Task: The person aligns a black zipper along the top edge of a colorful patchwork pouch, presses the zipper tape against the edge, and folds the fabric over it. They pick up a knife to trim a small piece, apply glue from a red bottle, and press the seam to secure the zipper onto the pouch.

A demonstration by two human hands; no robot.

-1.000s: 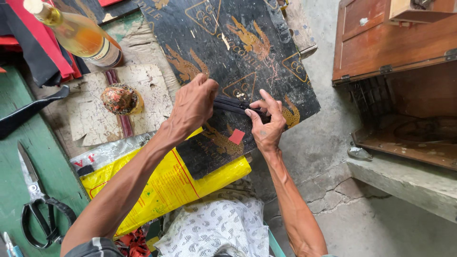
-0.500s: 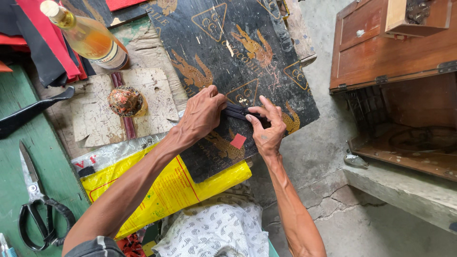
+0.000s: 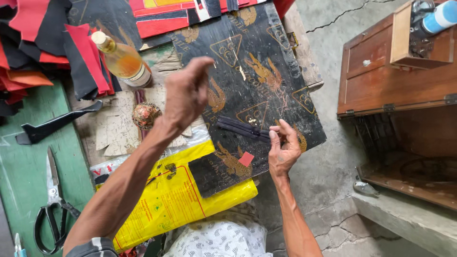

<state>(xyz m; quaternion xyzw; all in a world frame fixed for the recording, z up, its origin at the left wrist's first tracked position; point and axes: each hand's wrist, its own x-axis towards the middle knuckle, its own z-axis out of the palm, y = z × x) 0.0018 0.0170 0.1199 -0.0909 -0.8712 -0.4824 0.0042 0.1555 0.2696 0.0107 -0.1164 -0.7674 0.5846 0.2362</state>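
Note:
My right hand (image 3: 283, 147) pinches the end of a folded black strip (image 3: 243, 128) that lies on a black printed board (image 3: 257, 85). My left hand (image 3: 186, 93) is lifted above the board with loosely curled fingers; I see nothing in it. A small red scrap (image 3: 246, 159) rests on the board near my right wrist. A round patterned ball (image 3: 145, 115) sits on torn cardboard just left of my left forearm.
A yellow plastic bag (image 3: 181, 200) lies under my left arm. A bottle of amber liquid (image 3: 121, 59), red and black fabric pieces (image 3: 52, 52), a black cut shape (image 3: 52, 124) and scissors (image 3: 52, 204) sit at left. A wooden box (image 3: 395, 71) stands at right.
My left hand has let go of the black strip and risen up and to the left. My right hand still holds the strip's end. The view has tilted toward the fabric pile.

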